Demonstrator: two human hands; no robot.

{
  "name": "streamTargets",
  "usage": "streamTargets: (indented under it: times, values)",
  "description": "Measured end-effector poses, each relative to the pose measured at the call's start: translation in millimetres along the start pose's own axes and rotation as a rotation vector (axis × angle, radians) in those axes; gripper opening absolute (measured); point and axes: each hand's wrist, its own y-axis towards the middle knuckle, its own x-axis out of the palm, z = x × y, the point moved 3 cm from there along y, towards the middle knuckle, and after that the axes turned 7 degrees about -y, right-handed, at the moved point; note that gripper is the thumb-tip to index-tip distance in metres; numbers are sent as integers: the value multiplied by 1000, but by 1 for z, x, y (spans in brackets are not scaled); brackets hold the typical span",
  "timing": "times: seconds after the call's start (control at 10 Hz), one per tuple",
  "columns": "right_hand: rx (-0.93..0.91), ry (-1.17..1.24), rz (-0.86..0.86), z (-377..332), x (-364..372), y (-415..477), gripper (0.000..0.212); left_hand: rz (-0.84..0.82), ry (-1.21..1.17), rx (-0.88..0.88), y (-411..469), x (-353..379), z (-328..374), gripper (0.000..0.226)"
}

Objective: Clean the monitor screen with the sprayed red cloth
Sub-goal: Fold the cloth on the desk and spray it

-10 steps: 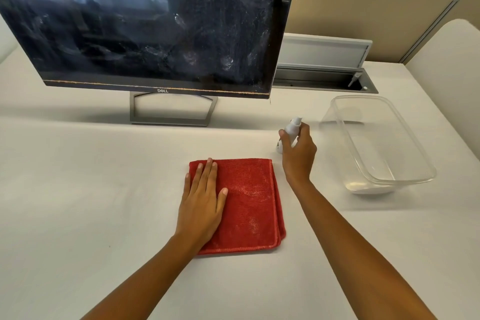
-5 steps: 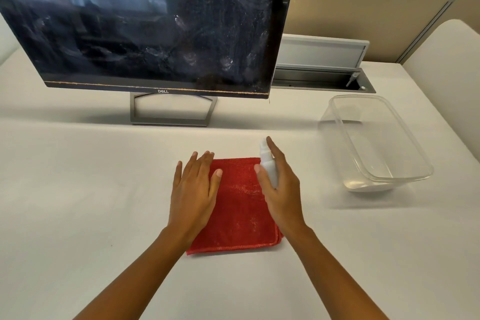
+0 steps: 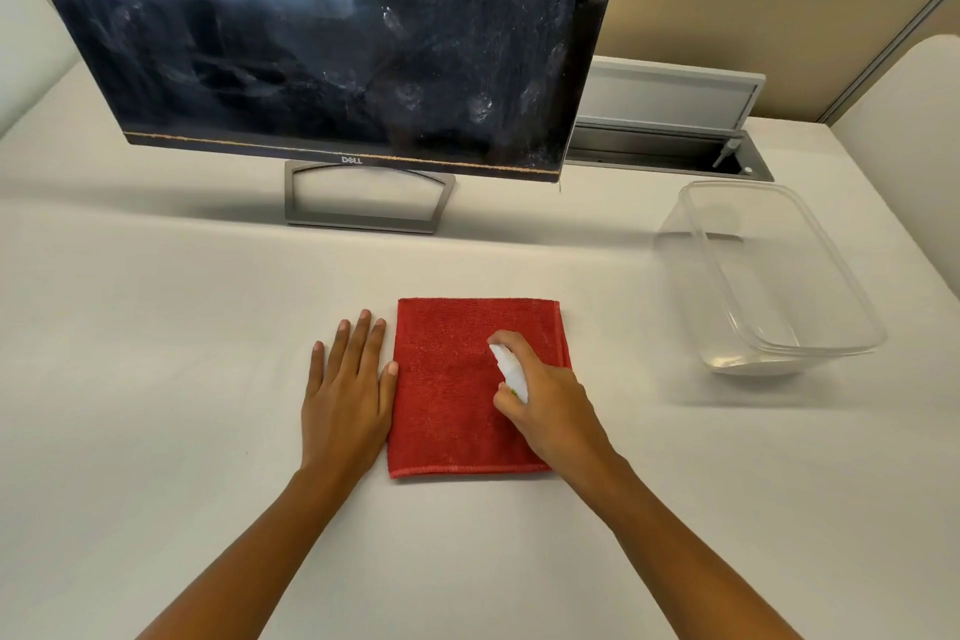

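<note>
Two bare hands are busy on the wide white table [image 3: 156,379]. At its far side stands the large black flat-panel monitor [image 3: 332,31], its dark screen smeared and speckled above a grey metal stand. Off to the right sits a clear rectangular plastic tub [image 3: 691,244], well apart from the rest. The folded square red microfibre cloth [image 3: 447,390] lies flat in front of the person, on the near side of the monitor's right half. The right hand [image 3: 550,405] hovers over the cloth's right portion, fingers curled round a small white spray bottle [image 3: 509,369] with the forefinger on top. I can't make out which way the nozzle points. The left hand [image 3: 345,395] lies flat on the table, fingers straight and close together, thumb touching the cloth's left edge, holding nothing. I'd judge the left hand readier to lift the cloth: it is free, and the screen rises just beyond.
</note>
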Motion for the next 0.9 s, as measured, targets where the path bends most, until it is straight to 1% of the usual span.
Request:
streamTargets:
  times: [0.1,0.2,0.3,0.4,0.7,0.8,0.9]
  values:
    - [15,-83,-7,-1,-3,0,50,4,11,2,0,1,0,63]
    - [4,-162,15,-2,-5,-1,51,6,9,5,0,1,1,63]
    - [-47,-334,103,-5,-7,-2,58,8,4,7,0,1,1,64]
    - [-64,-378,133,-5,-8,0,57,9,8,8,-1,0,1,64]
    - [7,-298,88,8,-18,9,49,10,3,9,-1,0,1,63]
    - [-45,-285,124,-1,-20,6,53,8,7,10,-1,1,1,62]
    - [-136,-258,117,-12,-15,2,64,8,12,11,-1,0,1,61]
